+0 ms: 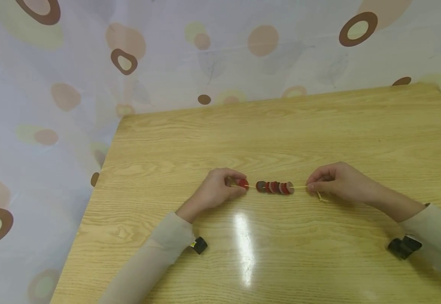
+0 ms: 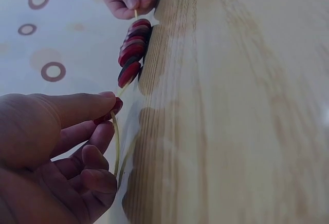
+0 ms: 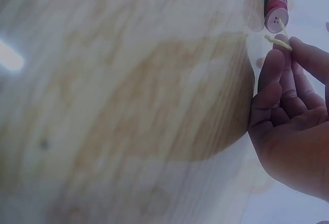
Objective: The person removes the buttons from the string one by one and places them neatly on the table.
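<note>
A thin yellow string, threaded with a row of round red, pink and dark buttons, runs between the two hands above or on the wooden bench; whether the row touches the wood, I cannot tell. The person's left grip pinches a round red button on the string, apart from the row. The right grip pinches the string just beyond the row, its short yellow tail sticking out below.

The string looks soft and light, likely to sag if either hand slackens; the buttons seem hard, smooth, and prone to slide or turn on it. They are best held by the rim, between thumb and finger, and the string close to its end.

The bench's far edge, before the patterned white cloth, lies well beyond both hands; the left edge slants nearer the left one. Wide room lies toward the person.
</note>
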A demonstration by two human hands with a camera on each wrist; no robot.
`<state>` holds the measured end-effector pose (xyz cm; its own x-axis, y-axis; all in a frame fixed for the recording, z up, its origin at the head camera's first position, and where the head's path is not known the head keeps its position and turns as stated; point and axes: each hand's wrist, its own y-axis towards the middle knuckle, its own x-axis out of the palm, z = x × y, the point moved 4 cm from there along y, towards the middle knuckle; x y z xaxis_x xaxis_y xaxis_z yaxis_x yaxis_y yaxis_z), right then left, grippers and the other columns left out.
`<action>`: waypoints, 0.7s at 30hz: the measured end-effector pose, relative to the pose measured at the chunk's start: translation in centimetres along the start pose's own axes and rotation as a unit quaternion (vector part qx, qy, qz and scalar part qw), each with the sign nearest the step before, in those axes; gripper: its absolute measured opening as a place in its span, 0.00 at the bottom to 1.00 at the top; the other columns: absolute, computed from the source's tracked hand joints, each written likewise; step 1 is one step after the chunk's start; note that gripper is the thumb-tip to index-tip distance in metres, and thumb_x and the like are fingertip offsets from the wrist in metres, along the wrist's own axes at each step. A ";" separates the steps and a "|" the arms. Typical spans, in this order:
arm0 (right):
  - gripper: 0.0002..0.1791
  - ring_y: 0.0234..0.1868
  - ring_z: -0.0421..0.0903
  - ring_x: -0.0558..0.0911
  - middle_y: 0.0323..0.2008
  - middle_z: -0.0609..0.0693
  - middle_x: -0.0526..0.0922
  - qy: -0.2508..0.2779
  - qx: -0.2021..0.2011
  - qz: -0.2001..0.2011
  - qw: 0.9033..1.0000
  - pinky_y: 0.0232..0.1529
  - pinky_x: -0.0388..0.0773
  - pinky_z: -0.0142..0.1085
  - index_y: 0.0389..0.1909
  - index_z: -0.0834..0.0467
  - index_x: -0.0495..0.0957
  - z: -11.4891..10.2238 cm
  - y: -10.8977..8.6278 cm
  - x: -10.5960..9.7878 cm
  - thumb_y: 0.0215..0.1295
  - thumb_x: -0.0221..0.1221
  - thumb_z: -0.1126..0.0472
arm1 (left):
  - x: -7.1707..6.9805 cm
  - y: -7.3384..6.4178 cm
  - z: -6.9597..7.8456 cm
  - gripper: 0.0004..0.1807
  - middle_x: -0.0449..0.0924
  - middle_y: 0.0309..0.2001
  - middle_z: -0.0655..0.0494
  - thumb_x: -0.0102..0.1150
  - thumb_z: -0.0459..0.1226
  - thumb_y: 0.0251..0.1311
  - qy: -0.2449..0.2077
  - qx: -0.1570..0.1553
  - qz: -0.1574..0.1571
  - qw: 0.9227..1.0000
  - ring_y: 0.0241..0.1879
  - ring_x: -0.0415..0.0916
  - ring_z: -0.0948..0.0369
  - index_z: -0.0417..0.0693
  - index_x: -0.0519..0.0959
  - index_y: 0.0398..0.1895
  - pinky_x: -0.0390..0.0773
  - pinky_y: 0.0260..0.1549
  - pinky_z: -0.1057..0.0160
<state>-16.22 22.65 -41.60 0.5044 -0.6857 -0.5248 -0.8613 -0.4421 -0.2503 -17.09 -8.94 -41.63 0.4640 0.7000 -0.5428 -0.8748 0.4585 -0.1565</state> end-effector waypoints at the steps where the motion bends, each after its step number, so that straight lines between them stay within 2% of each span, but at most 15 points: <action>1: 0.09 0.34 0.39 0.77 0.36 0.48 0.87 0.000 0.000 -0.001 1.000 0.35 0.73 0.31 0.43 0.61 0.85 0.0 0.0 0.0 0.69 0.64 0.59 | 0.0 0.0 0.0 0.18 0.81 0.38 0.62 0.71 0.38 0.61 0.000 0.001 0.000 1.000 0.23 0.67 0.63 0.45 0.84 0.55 0.68 0.22 0.67; 6: 0.09 0.34 0.39 0.77 0.35 0.48 0.87 0.004 -0.001 -0.004 1.000 0.35 0.73 0.31 0.42 0.61 0.85 -0.2 0.1 -0.1 0.69 0.64 0.59 | -0.3 -0.2 -0.1 0.18 0.81 0.38 0.61 0.71 0.37 0.61 0.001 0.004 0.005 1.000 0.23 0.66 0.64 0.44 0.84 0.55 0.68 0.22 0.67; 21: 0.09 0.31 0.39 0.74 0.35 0.49 0.86 0.019 -0.002 -0.014 1.000 0.30 0.71 0.32 0.43 0.62 0.84 -0.1 0.4 0.1 0.69 0.64 0.60 | -1.0 -0.6 -0.9 0.18 0.82 0.38 0.61 0.71 0.38 0.61 0.004 -0.017 0.017 1.000 0.27 0.68 0.62 0.46 0.84 0.54 0.69 0.24 0.66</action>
<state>-16.48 22.35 -41.73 0.5297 -0.6953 -0.4858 -0.8470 -0.4636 -0.2601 -17.14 -10.41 -41.72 0.4335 0.7099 -0.5550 -0.8940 0.4160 -0.1662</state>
